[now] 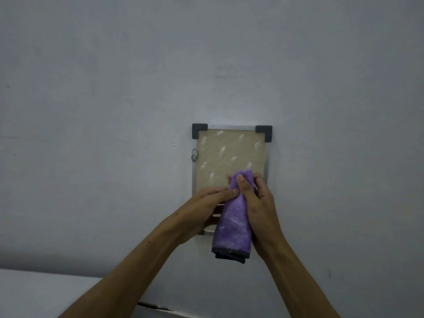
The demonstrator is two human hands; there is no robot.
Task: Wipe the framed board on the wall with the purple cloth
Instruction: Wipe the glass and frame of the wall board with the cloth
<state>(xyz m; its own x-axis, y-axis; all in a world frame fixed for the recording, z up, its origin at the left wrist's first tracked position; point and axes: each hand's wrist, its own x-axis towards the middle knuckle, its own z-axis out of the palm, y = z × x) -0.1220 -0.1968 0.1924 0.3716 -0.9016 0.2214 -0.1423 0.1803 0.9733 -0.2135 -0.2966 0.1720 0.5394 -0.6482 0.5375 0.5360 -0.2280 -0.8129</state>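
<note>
A plain indoor room, its kind unclear: a bare pale painted wall [114, 88] fills the frame, with a white ledge [34, 292] at lower left.

1. Framed board [229, 157] mounted on the wall [91, 88], a bit right of centre.
2. Cloth [232, 216] bunched over the board's lower half, hanging past its bottom edge.
3. Left hand [206, 203] left of the cloth, right hand [257, 198] right of it, both touching it.
4. Small bracket [194, 155] on the board's left edge.
</note>
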